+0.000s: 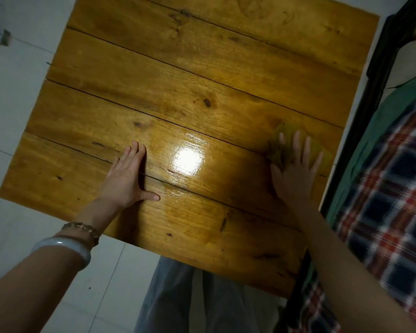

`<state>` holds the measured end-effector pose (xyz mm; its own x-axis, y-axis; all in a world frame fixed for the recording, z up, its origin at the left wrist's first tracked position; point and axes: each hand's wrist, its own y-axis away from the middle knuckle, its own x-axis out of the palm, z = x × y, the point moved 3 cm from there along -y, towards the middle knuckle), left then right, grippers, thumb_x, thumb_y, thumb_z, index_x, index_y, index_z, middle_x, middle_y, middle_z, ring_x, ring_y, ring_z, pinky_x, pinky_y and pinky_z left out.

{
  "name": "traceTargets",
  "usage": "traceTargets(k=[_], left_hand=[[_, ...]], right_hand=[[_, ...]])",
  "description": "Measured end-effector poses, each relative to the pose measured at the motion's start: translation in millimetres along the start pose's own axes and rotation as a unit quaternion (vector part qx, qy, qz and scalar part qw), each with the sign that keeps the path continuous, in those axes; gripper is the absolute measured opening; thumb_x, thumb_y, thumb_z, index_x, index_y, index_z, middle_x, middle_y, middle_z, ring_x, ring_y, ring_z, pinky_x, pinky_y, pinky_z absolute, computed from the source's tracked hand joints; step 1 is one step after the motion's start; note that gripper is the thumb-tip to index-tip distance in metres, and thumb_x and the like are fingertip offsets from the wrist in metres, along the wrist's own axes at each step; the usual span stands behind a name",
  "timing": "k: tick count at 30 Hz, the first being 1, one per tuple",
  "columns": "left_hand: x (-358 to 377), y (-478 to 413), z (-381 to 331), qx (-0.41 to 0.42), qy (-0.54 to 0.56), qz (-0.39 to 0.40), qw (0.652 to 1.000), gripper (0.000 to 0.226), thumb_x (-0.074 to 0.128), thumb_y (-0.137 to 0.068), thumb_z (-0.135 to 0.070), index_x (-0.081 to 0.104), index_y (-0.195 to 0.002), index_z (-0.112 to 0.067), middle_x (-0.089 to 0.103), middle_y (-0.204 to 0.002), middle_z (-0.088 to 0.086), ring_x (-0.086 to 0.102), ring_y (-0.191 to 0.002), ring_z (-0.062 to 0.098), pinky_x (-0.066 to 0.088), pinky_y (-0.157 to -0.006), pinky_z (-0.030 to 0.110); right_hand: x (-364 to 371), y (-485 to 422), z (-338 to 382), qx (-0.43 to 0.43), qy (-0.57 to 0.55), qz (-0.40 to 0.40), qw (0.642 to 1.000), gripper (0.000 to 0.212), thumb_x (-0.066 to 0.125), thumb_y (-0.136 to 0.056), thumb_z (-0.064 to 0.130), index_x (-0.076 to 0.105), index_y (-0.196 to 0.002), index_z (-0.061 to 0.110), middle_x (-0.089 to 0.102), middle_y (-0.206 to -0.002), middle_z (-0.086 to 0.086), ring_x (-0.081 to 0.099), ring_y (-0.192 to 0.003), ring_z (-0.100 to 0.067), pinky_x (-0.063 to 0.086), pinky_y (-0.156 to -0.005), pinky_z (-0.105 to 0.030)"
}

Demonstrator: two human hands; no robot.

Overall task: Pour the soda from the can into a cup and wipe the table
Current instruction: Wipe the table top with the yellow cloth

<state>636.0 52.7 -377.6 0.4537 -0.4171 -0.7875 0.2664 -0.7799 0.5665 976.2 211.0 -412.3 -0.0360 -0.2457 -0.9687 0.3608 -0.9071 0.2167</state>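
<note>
A glossy wooden plank table [190,75] fills the view. My left hand [127,179] lies flat on it near the front, fingers together and thumb out, with nothing under it. My right hand [296,174] is blurred and presses with spread fingers on a yellow-green cloth [286,140] near the table's right edge. The cloth is partly hidden under the fingers. No can and no cup is in view.
A bright light reflection [189,159] shines between the hands. A plaid blanket [389,188] and green fabric [380,116] lie on a dark-framed bed to the right. White floor tiles [15,97] lie to the left. My trousers [202,304] show below the table's front edge.
</note>
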Motion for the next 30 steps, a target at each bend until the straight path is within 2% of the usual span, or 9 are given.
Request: traceTargets(k=[4, 7, 9, 12, 17, 21, 24, 27, 30], left_hand=[[0.3, 0.9, -0.1, 0.003, 0.001, -0.005, 1.0, 0.141, 0.082, -0.045, -0.055, -0.003, -0.15, -0.015, -0.009, -0.158, 0.004, -0.007, -0.145, 0.018, 0.002, -0.118, 0.041], [1.1, 1.4, 1.0, 0.009, 0.003, -0.009, 1.0, 0.14, 0.081, -0.046, -0.055, -0.004, -0.151, -0.016, -0.011, -0.157, 0.002, -0.009, -0.144, 0.016, 0.0, -0.118, 0.039], [1.0, 1.6, 1.9, 0.011, 0.003, -0.011, 1.0, 0.14, 0.081, -0.047, -0.056, -0.004, -0.151, -0.015, -0.011, -0.157, 0.002, -0.009, -0.144, 0.016, -0.001, -0.118, 0.038], [1.9, 0.2, -0.3, 0.018, -0.016, 0.003, 1.0, 0.141, 0.081, -0.051, -0.057, -0.009, -0.149, -0.013, -0.014, -0.157, 0.006, -0.012, -0.144, 0.019, -0.002, -0.117, 0.04], [-5.9, 0.2, 7.1, 0.06, -0.035, 0.051, 0.996, 0.143, 0.087, -0.053, -0.043, -0.016, -0.148, -0.013, -0.021, -0.155, 0.005, -0.016, -0.143, 0.019, -0.003, -0.116, 0.038], [-11.9, 3.4, 17.9, 0.091, -0.017, 0.059, 0.994, 0.141, 0.09, -0.054, -0.032, -0.014, -0.148, -0.015, -0.017, -0.157, 0.005, -0.013, -0.144, 0.015, -0.001, -0.117, 0.032], [-11.9, 3.2, 17.0, 0.097, -0.028, 0.067, 0.993, 0.14, 0.089, -0.055, -0.033, -0.015, -0.148, -0.013, -0.019, -0.156, 0.005, -0.014, -0.144, 0.016, -0.001, -0.118, 0.032], [-11.3, 2.7, 15.5, 0.087, -0.025, 0.062, 0.994, 0.139, 0.088, -0.055, -0.031, -0.015, -0.148, -0.013, -0.02, -0.156, 0.004, -0.014, -0.144, 0.016, -0.001, -0.118, 0.032], [-10.0, 2.2, 16.2, 0.082, -0.018, 0.06, 0.995, 0.14, 0.089, -0.055, -0.029, -0.014, -0.148, -0.014, -0.019, -0.156, 0.002, -0.015, -0.143, 0.015, -0.005, -0.116, 0.029]], right_hand=[[10.6, 16.2, 42.2, 0.125, -0.017, 0.023, 0.992, 0.074, 0.015, -0.084, 0.056, 0.003, -0.15, 0.026, 0.003, -0.157, -0.016, -0.001, -0.143, -0.04, -0.002, -0.108, -0.067], [8.5, -9.0, 88.6, 0.168, -0.021, 0.006, 0.986, 0.077, 0.027, -0.081, 0.056, 0.019, -0.149, 0.021, 0.019, -0.153, -0.023, 0.016, -0.139, -0.046, 0.009, -0.103, -0.073], [7.3, -26.3, 132.1, 0.111, -0.024, 0.003, 0.993, 0.074, 0.039, -0.084, 0.056, 0.02, -0.149, 0.024, 0.017, -0.154, -0.022, 0.014, -0.14, -0.046, 0.005, -0.103, -0.072], [11.9, -33.6, 201.4, -0.038, -0.013, 0.059, 0.997, 0.071, 0.033, -0.09, 0.059, 0.007, -0.15, 0.03, -0.006, -0.158, -0.013, -0.008, -0.143, -0.038, -0.011, -0.106, -0.065], [20.8, 3.8, 231.8, -0.242, -0.027, 0.049, 0.969, 0.059, 0.044, -0.088, 0.054, 0.039, -0.14, 0.027, 0.012, -0.158, -0.008, 0.003, -0.145, -0.033, -0.008, -0.11, -0.06], [41.4, 75.8, 222.9, -0.337, 0.02, 0.066, 0.939, 0.07, 0.041, -0.082, 0.059, 0.023, -0.146, 0.037, 0.015, -0.157, -0.006, 0.003, -0.144, -0.031, -0.005, -0.111, -0.061], [43.9, 101.1, 199.1, -0.407, 0.019, 0.068, 0.91, 0.072, 0.039, -0.075, 0.054, 0.027, -0.144, 0.037, 0.024, -0.155, -0.004, 0.011, -0.143, -0.029, 0.001, -0.111, -0.063], [34.7, 68.1, 177.4, -0.4, 0.042, 0.046, 0.914, 0.073, 0.03, -0.072, 0.057, 0.025, -0.142, 0.038, 0.029, -0.153, -0.004, 0.015, -0.142, -0.026, 0.004, -0.11, -0.062], [23.0, 8.8, 185.9, -0.25, 0.011, 0.025, 0.968, 0.068, 0.032, -0.078, 0.055, 0.031, -0.143, 0.035, 0.032, -0.151, -0.008, 0.025, -0.14, -0.035, 0.002, -0.109, -0.058]])
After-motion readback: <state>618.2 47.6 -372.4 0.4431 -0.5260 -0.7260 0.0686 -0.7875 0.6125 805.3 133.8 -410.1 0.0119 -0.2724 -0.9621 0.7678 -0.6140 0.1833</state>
